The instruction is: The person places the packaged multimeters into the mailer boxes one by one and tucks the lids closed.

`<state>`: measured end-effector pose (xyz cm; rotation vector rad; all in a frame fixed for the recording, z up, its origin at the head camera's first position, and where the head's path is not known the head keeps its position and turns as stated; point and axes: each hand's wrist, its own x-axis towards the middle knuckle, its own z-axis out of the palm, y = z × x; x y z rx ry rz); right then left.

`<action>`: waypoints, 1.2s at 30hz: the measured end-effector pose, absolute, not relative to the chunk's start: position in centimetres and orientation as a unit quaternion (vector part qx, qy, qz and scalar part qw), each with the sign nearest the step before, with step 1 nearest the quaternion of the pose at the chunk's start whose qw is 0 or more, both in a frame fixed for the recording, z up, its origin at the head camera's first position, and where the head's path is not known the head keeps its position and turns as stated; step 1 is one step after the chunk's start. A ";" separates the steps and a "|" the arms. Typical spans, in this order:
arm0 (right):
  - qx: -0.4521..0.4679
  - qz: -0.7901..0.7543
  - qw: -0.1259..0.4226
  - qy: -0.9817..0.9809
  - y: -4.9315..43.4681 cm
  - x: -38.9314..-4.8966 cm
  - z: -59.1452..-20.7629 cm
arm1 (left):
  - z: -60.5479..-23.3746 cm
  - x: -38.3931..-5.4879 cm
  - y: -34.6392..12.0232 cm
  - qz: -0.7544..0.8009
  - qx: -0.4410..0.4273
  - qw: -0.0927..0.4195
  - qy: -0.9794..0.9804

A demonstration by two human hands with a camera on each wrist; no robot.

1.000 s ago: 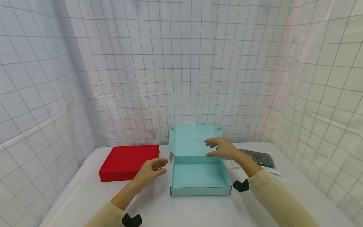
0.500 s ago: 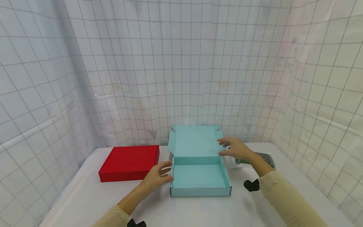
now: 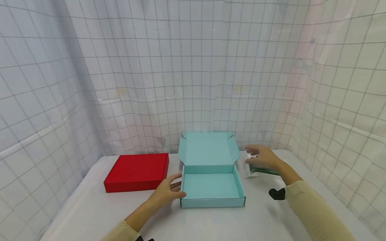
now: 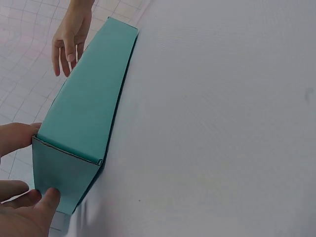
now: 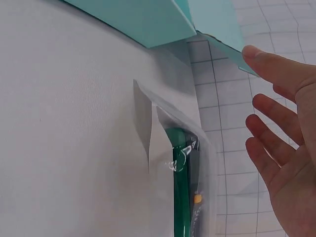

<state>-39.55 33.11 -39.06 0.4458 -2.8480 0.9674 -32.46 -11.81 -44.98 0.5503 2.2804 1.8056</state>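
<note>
A light-blue cardboard box (image 3: pixel 212 203) stands on the white table with its lid (image 3: pixel 209 149) raised at the back and nothing inside. My left hand (image 3: pixel 166 191) is at the box's left wall, fingers relaxed; in the left wrist view the thumb lies against the wall's outer face (image 4: pixel 64 170). Farther right, my right hand (image 3: pixel 263 157) hovers with spread fingers over a green-and-black multimeter (image 3: pixel 266 171) in a clear plastic bag (image 3: pixel 249 172). The right wrist view shows the bag (image 5: pixel 153 128) apart from the fingers (image 5: pixel 271 143); the hand hides much of the multimeter from above.
Left of the blue box lies a closed red box (image 3: pixel 137 170). White cloth with a grid pattern (image 3: pixel 199 73) hangs behind the table and along both sides. White table surface (image 3: pixel 217 224) extends in front of the blue box.
My right hand has moved right, from over the blue box's lid to over the bagged multimeter. My left hand has moved right, up to the box's left wall. The boxes stay put.
</note>
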 end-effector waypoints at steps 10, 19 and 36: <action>0.127 0.317 0.052 -0.938 35.9 -39.1 -39.7 | -45.6 -32.2 -11.6 0.619 0.145 0.102 0.765; 0.106 0.324 0.049 -0.939 37.3 -39.9 -40.2 | -45.5 -32.0 -11.8 0.649 0.143 0.115 0.739; 0.118 0.304 0.008 -0.945 40.1 -40.9 -42.2 | -45.6 -31.8 -11.7 0.658 0.126 0.127 0.732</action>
